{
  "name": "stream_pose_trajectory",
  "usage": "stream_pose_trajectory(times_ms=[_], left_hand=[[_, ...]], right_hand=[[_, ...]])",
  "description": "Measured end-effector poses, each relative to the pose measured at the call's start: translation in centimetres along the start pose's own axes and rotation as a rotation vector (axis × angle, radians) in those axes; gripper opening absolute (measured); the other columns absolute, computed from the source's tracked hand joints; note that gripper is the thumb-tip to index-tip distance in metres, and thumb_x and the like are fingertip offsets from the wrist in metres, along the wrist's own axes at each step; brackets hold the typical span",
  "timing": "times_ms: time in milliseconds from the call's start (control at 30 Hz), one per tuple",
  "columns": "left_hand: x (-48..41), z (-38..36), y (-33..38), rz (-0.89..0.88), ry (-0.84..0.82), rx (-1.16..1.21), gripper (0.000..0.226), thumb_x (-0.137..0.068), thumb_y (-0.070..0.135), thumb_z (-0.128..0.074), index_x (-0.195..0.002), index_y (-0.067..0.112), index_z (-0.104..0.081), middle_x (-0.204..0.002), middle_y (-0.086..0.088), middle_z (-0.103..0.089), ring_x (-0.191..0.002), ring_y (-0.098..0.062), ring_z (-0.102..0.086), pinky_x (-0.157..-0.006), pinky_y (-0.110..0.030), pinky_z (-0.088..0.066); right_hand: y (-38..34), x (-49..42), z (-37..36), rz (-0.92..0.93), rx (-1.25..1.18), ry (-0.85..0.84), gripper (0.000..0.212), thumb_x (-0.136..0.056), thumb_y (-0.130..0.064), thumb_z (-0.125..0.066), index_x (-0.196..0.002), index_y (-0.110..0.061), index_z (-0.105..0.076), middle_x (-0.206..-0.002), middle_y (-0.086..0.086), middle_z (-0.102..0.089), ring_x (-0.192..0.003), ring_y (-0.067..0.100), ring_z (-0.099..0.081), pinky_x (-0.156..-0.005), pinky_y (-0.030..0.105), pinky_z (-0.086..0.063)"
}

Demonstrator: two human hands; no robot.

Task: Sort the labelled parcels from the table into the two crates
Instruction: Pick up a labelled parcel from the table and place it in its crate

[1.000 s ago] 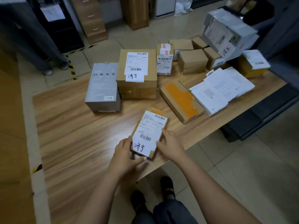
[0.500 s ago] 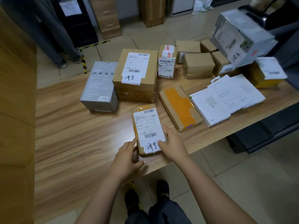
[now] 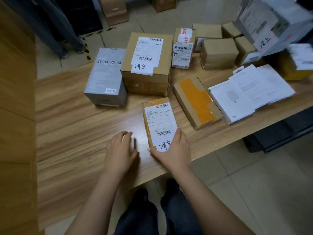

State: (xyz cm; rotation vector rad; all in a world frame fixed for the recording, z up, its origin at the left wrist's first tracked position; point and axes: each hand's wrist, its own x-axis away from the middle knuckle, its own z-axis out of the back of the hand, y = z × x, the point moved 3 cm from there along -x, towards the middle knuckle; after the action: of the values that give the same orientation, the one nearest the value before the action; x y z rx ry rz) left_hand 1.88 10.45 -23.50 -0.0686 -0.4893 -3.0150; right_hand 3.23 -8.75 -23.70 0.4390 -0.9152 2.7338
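A small flat cardboard parcel (image 3: 159, 121) with a white shipping label and handwritten characters lies on the wooden table (image 3: 71, 133) near its front edge. My right hand (image 3: 171, 151) grips its near end, thumb across the near corner and fingers along the right side. My left hand (image 3: 120, 150) hovers just left of the parcel, fingers relaxed, holding nothing. Several more parcels sit further back: a labelled brown box (image 3: 147, 65), a grey box (image 3: 106, 77), a flat box with orange tape (image 3: 196, 100). No crate is in view.
White flat packages (image 3: 250, 92) lie at the right, small brown boxes (image 3: 218, 53) and a large grey-white box (image 3: 271, 22) behind them. A dark bin (image 3: 277, 136) stands under the table's right end. A person's legs (image 3: 55, 31) stand beyond the table, far left.
My left hand has let go of the small parcel and moved left of it. The parcel has turned straighter and now lies on the table under my right hand alone.
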Motion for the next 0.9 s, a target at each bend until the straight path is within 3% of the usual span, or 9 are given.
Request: stream_pose_trajectory(times_ms=[100, 267, 367, 533, 700, 900], left_hand=[[-0.1, 0.0, -0.9, -0.044, -0.026, 0.006, 0.061, -0.074, 0.025, -0.076, -0.13, 0.012, -0.056, -0.127, -0.009, -0.055, -0.117, -0.032, -0.051, -0.096, -0.043, -0.042], [-0.9, 2.6, -2.4, -0.164, 0.051, 0.021, 0.052, -0.076, 0.026, -0.073, -0.126, 0.014, -0.059, -0.121, -0.008, -0.055, -0.111, -0.032, -0.053, -0.09, -0.043, -0.043], [-2.0, 6.0, -2.4, -0.257, 0.105, 0.045, 0.059, -0.072, 0.022, -0.077, -0.127, 0.012, -0.058, -0.124, -0.01, -0.054, -0.116, -0.031, -0.049, -0.093, -0.043, -0.041], [-4.1, 11.8, -0.8, -0.486, 0.269, 0.056, 0.06, -0.063, 0.016, -0.084, -0.117, 0.007, -0.062, -0.114, -0.014, -0.058, -0.108, -0.035, -0.053, -0.089, -0.046, -0.044], [-4.8, 18.0, 3.0, -0.684, 0.417, 0.131, 0.063, -0.066, 0.016, -0.082, -0.124, 0.008, -0.059, -0.119, -0.013, -0.056, -0.111, -0.033, -0.049, -0.093, -0.045, -0.038], [-4.7, 24.6, 7.7, -0.846, 0.571, 0.166, 0.06, -0.072, 0.019, -0.078, -0.127, 0.008, -0.056, -0.126, -0.017, -0.053, -0.119, -0.039, -0.047, -0.1, -0.048, -0.033]], right_hand=[[-0.9, 0.1, -0.6, -0.071, 0.065, 0.053, 0.133, -0.06, -0.068, -0.072, -0.154, -0.009, 0.002, -0.154, 0.008, -0.018, -0.141, 0.028, -0.021, -0.116, 0.04, -0.023], [-3.4, 1.8, -0.6, -0.158, 0.021, 0.204, 0.123, -0.06, -0.056, -0.074, -0.152, -0.009, -0.008, -0.148, 0.009, -0.026, -0.134, 0.027, -0.028, -0.109, 0.04, -0.03], [-5.6, 3.3, 0.4, -0.136, -0.032, 0.328, 0.122, -0.06, -0.056, -0.075, -0.152, -0.011, -0.01, -0.15, 0.007, -0.026, -0.136, 0.026, -0.026, -0.108, 0.039, -0.03], [-9.7, 5.7, 4.3, -0.065, -0.118, 0.587, 0.129, -0.059, -0.057, -0.079, -0.155, -0.01, -0.007, -0.151, 0.007, -0.025, -0.138, 0.026, -0.024, -0.112, 0.037, -0.025], [-13.3, 8.6, 10.2, 0.037, -0.182, 0.841, 0.127, -0.06, -0.054, -0.082, -0.155, -0.009, -0.01, -0.151, 0.01, -0.028, -0.139, 0.022, -0.022, -0.114, 0.031, -0.016], [-15.4, 12.5, 16.1, 0.095, -0.222, 1.063, 0.125, -0.06, -0.055, -0.082, -0.154, -0.01, -0.013, -0.151, 0.008, -0.026, -0.139, 0.02, -0.02, -0.117, 0.037, -0.024]])
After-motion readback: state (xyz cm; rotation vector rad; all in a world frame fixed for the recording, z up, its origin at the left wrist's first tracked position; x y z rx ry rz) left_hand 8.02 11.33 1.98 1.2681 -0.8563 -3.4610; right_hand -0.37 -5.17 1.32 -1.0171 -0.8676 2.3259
